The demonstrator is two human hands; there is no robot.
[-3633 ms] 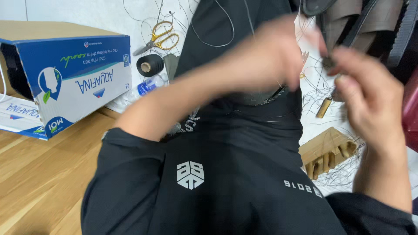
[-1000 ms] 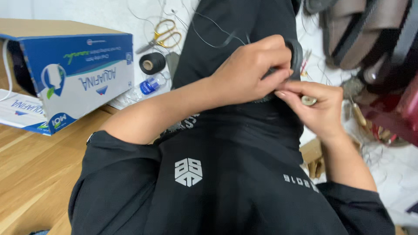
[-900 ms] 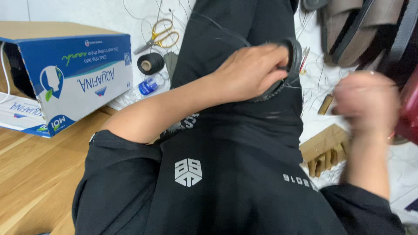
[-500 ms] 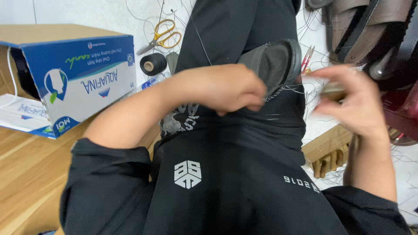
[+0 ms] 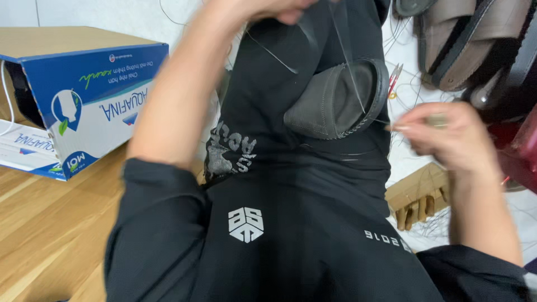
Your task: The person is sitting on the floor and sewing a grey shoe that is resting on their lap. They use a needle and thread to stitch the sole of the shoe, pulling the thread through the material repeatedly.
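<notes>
A dark grey shoe piece [image 5: 335, 100] with a stitched edge lies on my lap, against my black clothes [image 5: 291, 223]. My left hand [image 5: 268, 8] is raised to the top edge of the view, only partly visible, fingers closed on a thin thread [image 5: 347, 61] that runs down to the shoe piece. My right hand [image 5: 447, 134] hovers just right of the piece's edge, blurred, pinching a small brass-coloured tool [image 5: 436, 118]. Another strand of thread [image 5: 274, 56] crosses my clothes above the piece.
A blue and white cardboard box [image 5: 84, 100] lies on the wooden surface [image 5: 45, 223] at left. Brown shoes [image 5: 464, 50] are piled at upper right. A slotted wooden block [image 5: 419, 196], small snips [image 5: 394, 75] and loose threads lie on the white floor.
My left hand has left the shoe piece and risen to the top of the view, drawing the thread up. The shoe piece now lies uncovered. My right hand stays at its right.
</notes>
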